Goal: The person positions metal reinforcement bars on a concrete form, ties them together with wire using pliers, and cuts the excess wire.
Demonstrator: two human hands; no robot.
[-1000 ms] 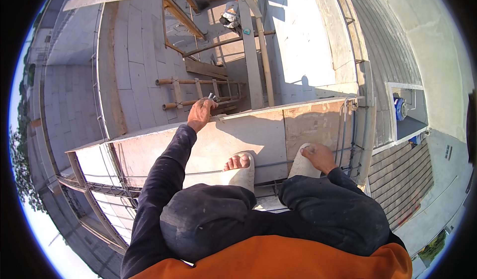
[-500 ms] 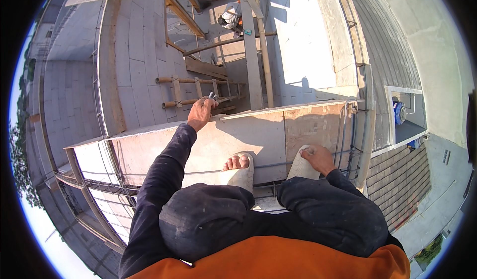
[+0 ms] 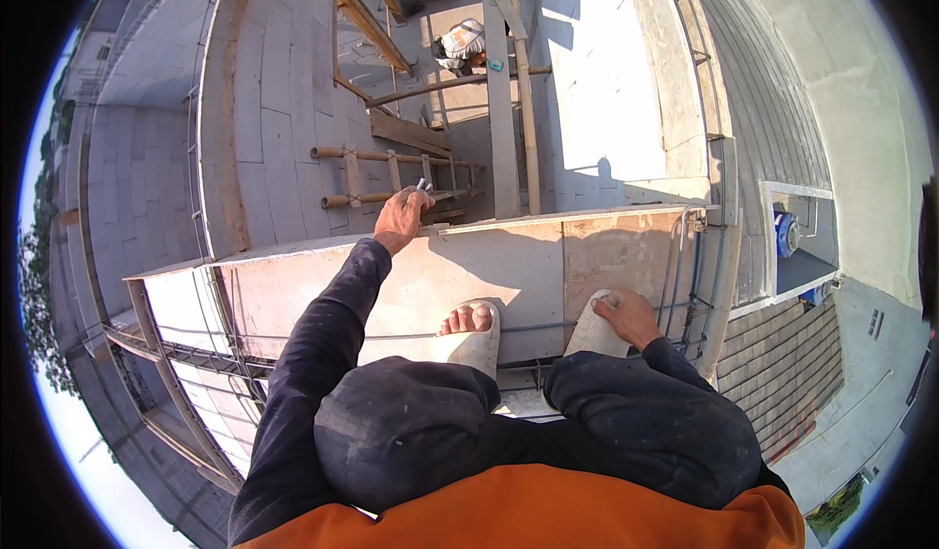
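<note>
My left hand (image 3: 398, 220) reaches forward over the far edge of a pale board (image 3: 391, 285). Its fingers are closed around a small grey metal piece (image 3: 423, 185), too small to name. Down by my right foot, my right hand (image 3: 629, 316) lies over the toe of a pale sandal (image 3: 592, 336) with its fingers curled; whether they hold anything is hidden. The other sandal (image 3: 476, 351), toes showing, stands on the same board. I squat with both knees bent.
Past the board's edge is a drop between block walls (image 3: 279, 109). A bamboo ladder (image 3: 342, 153), a plank (image 3: 500, 109) and an upright pole (image 3: 531, 148) stand there. A co-worker (image 3: 462, 43) bends below. Steel bars (image 3: 677, 265) rise at right; tiled roofing (image 3: 782, 373) lies beyond.
The view has shifted slightly. My left hand has moved a little to the right, the metal piece still in it. The co-worker below has changed posture. My right hand stays at the sandal.
</note>
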